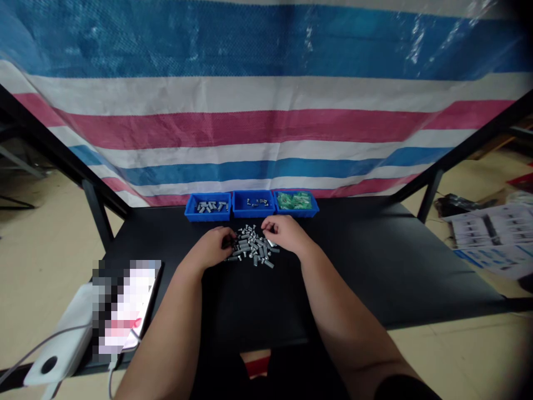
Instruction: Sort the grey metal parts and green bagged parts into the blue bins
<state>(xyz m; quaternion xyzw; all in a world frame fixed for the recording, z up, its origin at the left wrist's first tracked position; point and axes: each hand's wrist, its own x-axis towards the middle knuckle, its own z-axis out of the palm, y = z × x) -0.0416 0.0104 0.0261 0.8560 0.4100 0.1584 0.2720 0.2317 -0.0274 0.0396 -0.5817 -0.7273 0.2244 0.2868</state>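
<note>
A loose pile of small metal screws and grey cylindrical pieces (255, 249) lies on the black table. At its left edge is my left hand (214, 246), fingers curled in against the parts; whatever is between the fingertips is hidden. My right hand (285, 232) hovers at the pile's upper right, thumb and fingers bent together, with any held part too small to make out. Just behind the pile stand three blue bins: the left bin (195, 216) holds grey cylinders, the middle bin (254, 213) a few small screws, the right bin (296, 213) greenish, plastic-looking pieces.
On the left of the table (366, 266) lie a phone (135, 303) with a lit, blurred screen and a white device (62, 333) with cables. A striped plastic sheet (266, 130) hangs behind the bins. Black frame bars (431, 194) rise at both sides.
</note>
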